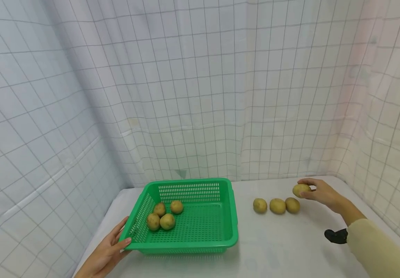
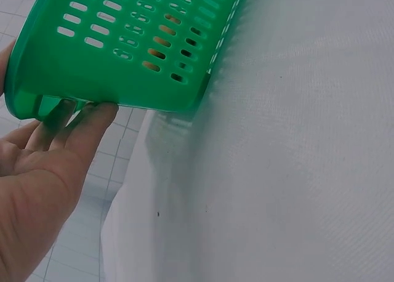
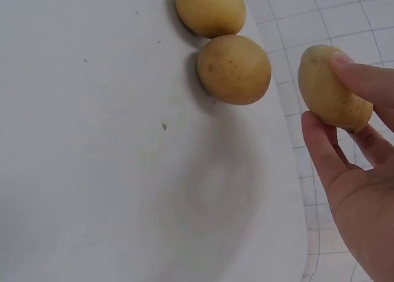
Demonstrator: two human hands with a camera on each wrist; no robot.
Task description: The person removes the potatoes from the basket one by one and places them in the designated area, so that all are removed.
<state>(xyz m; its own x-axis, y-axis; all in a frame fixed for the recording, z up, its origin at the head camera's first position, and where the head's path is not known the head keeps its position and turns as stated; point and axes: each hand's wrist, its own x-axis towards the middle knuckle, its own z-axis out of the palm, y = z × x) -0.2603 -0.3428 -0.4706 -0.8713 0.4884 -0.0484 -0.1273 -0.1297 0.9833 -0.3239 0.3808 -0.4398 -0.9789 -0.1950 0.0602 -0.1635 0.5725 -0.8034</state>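
Observation:
A green slotted plastic basket (image 1: 227, 216) sits on the white table with several potatoes (image 1: 164, 216) in its left part. My left hand (image 1: 111, 249) holds the basket's near-left corner, thumb on the rim; in the left wrist view the fingers (image 2: 86, 125) press under the basket (image 2: 123, 54). My right hand (image 1: 319, 192) pinches a potato (image 1: 301, 189) just above the table at the far right; the right wrist view shows that potato (image 3: 329, 88) between fingertips and thumb. Three more potatoes (image 1: 278, 205) lie in a row left of it, two of these potatoes (image 3: 233, 68) also in the right wrist view.
White gridded cloth (image 1: 200, 96) hangs behind and at both sides of the table. The white tabletop (image 1: 283, 247) stretches bare between the basket and my right arm. A black wrist strap (image 1: 335, 235) shows on my right sleeve.

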